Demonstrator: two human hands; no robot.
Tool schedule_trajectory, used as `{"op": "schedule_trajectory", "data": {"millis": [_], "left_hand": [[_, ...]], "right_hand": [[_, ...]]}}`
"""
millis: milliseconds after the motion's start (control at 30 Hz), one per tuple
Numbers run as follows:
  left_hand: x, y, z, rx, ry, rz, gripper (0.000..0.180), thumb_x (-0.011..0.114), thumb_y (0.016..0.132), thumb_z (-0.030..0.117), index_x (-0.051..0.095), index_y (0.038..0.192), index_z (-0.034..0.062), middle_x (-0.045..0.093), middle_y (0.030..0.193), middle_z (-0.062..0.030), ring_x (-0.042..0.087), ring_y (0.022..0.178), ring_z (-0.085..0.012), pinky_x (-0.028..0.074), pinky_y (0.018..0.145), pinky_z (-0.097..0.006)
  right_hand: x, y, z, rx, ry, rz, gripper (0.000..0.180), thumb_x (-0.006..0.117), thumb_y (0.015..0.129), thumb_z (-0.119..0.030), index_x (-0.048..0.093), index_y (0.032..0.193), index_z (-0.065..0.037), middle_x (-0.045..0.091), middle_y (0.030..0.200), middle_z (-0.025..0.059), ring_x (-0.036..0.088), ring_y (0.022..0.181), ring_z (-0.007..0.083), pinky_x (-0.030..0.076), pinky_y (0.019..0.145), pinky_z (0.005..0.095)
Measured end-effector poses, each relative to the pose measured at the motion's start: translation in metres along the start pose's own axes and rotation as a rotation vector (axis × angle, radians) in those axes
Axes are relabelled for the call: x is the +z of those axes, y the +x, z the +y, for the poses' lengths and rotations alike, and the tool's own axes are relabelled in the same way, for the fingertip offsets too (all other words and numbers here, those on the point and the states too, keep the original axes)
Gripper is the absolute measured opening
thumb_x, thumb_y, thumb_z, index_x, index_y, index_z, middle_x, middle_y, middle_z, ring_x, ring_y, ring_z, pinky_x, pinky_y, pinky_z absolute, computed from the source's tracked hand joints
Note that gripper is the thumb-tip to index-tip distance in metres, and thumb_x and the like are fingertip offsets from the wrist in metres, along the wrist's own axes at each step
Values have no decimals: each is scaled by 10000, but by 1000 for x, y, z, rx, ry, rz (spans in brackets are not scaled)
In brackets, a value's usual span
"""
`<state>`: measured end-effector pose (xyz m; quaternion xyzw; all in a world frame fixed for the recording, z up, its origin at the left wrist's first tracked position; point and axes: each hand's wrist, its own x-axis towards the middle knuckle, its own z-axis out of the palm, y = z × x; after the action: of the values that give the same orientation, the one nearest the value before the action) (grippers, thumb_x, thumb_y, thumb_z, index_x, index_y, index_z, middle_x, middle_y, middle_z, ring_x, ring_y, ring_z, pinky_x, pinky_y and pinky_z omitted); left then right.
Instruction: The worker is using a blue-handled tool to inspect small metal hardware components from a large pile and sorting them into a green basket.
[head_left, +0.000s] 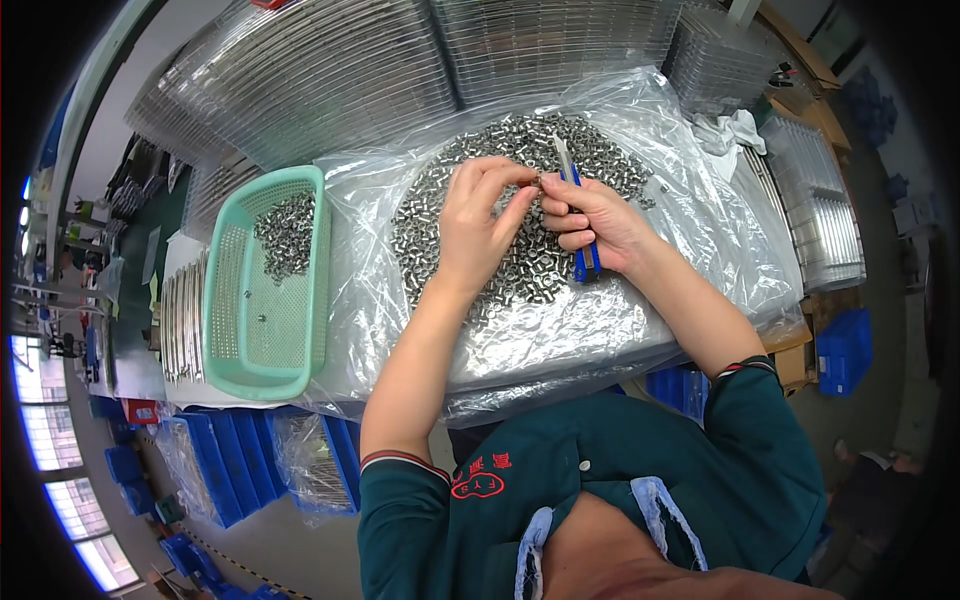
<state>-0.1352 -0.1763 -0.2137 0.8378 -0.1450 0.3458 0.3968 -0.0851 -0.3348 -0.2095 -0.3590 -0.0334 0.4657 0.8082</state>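
A wide pile of small shiny metal parts [520, 270] lies on a clear plastic sheet [370, 300] in front of me. Over the pile, my left hand [478, 222] pinches one small metal part [538, 184] between thumb and fingertips. My right hand [608, 222] is wrapped round a blue utility knife [586, 250], its blade pointing away from me. The thumb and forefinger of that hand meet the left fingertips at the small part. Fingers cover most of that part, so its exact shape is hidden.
At the left stands a green plastic basket [318, 290] with a heap of similar metal parts inside. Tall stacks of clear plastic trays [320, 80] line the table's far side, and more trays [820, 210] stand at the right. Blue bins [225, 470] sit below the table's near edge.
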Motion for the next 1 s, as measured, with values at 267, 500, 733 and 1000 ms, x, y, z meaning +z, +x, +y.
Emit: {"op": "schedule_trajectory", "data": {"millis": [267,500,733,1000], "left_hand": [[1,0,0,-12,2,10,197,672,733,48,590,912,39,576,914,-65,532,793,-162,440,681,-265],[1,-1,0,-22,-31,-11,179,665,737,41,612,908,45,582,933,-69,556,822,-167,452,693,-265],[2,-1,0,-8,4,8,153,650,749,22,630,898,48,581,950,-75,566,852,-173,463,713,-265],[4,-1,3,-118,-182,11,192,652,755,26,609,942,37,571,965,-76,566,854,-160,474,687,-251]], "right_hand": [[-1,0,1,-5,19,18,121,566,868,-192,513,902,-89,455,668,-58,357,476,-21,265,352,116],[-4,2,1,28,22,-8,120,549,878,-195,512,886,-82,463,670,-56,360,475,-20,270,353,116],[-1,0,1,15,-23,20,114,545,880,-196,505,867,-90,462,670,-56,361,472,-21,273,355,114],[0,0,-1,-18,-51,10,138,544,881,-202,523,960,-91,457,668,-61,358,469,-25,271,359,112]]}}
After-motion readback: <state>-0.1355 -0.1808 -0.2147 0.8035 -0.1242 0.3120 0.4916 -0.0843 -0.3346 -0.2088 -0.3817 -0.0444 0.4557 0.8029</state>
